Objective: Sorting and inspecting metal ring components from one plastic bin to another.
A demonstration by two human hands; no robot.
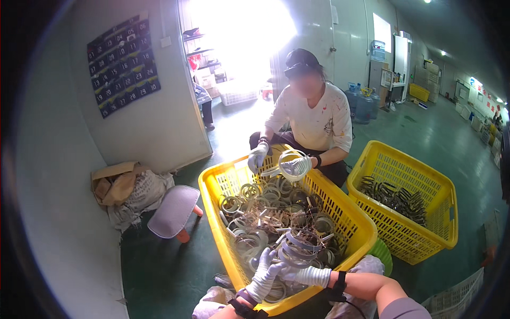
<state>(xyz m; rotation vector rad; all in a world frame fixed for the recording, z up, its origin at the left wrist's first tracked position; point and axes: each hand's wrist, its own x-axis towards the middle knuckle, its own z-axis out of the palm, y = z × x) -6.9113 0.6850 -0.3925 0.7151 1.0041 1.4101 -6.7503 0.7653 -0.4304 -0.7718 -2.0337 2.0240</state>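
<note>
My gloved right hand [308, 275] grips a small bunch of grey-purple rings [300, 245] at their lower side, above the near end of a yellow plastic basket [366, 236]. Its fingertips are partly hidden behind the rings. My gloved left hand [263, 276] is just left of the bunch, fingers stretched out and thumb side toward the right hand. Whether it touches the rings I cannot tell. Below lie many greenish-grey rings [249, 190] mixed with thin brown strands [268, 219]. Across the basket, a co-worker's gloved hand [296, 166] holds several pale rings [284, 155].
A second yellow basket [446, 212] with dark rings [396, 199] stands to the right. At left are a grey stool [172, 212] and a white sack [143, 194] with brown paper. The co-worker [316, 114] sits opposite. Something green and round [381, 255] is beside the near basket.
</note>
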